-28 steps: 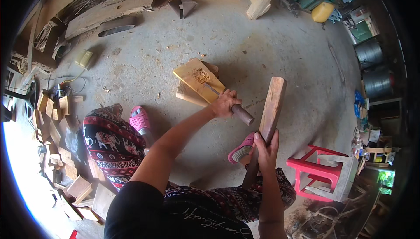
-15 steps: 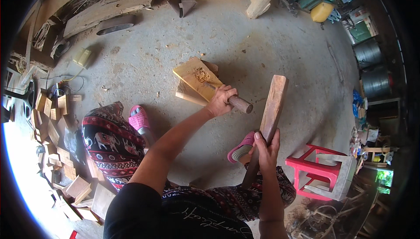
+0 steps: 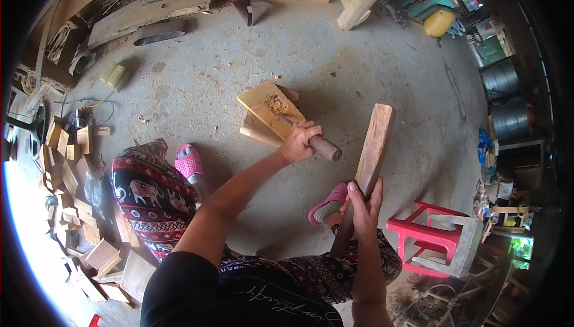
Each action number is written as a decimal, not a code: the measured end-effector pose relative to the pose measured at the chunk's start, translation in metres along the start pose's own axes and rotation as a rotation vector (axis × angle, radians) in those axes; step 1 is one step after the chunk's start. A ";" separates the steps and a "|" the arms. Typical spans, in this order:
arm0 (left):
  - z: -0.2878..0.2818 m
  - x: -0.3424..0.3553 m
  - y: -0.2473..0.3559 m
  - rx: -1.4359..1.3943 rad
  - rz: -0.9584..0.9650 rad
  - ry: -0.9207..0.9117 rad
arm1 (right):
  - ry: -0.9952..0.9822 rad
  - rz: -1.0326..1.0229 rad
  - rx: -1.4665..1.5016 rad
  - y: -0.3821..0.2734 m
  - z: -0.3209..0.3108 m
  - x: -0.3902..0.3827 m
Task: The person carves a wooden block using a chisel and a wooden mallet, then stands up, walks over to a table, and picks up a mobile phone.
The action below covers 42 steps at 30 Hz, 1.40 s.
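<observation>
My left hand (image 3: 300, 143) is closed round a chisel (image 3: 326, 147), whose round wooden handle sticks out to the right of my fist. Its blade slants to the upper left, its tip by a patch of shavings (image 3: 276, 105) on a yellowish wooden board (image 3: 261, 101). That board lies across another piece of wood (image 3: 254, 131) on the floor. In my right hand (image 3: 365, 204) is a long, thick wooden bar (image 3: 375, 144), tilted with its upper end away from me, to the right of the chisel. My thumb lies along its face. The lower end runs down over my right thigh.
Beside my right leg stands a red plastic stool (image 3: 424, 231). Many cut wood blocks (image 3: 101, 254) are heaped at the left. Planks (image 3: 149, 16) and a thick log post (image 3: 373, 1) are at the back. My feet wear pink sandals (image 3: 189, 162) on the concrete floor (image 3: 203, 70).
The chisel's handle end has dipped slightly toward me and to the left, with my left hand round it. My right hand and the bar are nearly where they were.
</observation>
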<state>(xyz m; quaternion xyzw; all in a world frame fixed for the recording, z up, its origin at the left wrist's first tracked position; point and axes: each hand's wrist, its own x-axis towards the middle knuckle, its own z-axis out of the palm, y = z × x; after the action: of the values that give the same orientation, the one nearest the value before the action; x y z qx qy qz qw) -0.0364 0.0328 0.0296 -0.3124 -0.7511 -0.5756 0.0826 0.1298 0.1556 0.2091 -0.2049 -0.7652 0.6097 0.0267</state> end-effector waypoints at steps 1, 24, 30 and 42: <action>0.000 0.000 0.000 0.006 0.008 0.002 | 0.021 0.007 0.018 -0.001 0.000 0.000; 0.008 -0.028 -0.020 -0.094 0.019 0.001 | 0.332 -0.136 0.106 0.083 0.051 -0.065; 0.008 -0.033 -0.031 0.029 0.036 -0.169 | 0.206 0.025 -0.356 0.096 0.061 -0.061; 0.007 -0.053 -0.062 0.177 0.137 -0.291 | 0.152 0.114 -0.194 0.135 0.072 -0.047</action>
<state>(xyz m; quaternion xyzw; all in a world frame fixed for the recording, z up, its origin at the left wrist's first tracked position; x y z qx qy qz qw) -0.0280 0.0107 -0.0486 -0.4346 -0.7797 -0.4490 0.0392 0.1900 0.0959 0.0735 -0.2951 -0.8035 0.5162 0.0297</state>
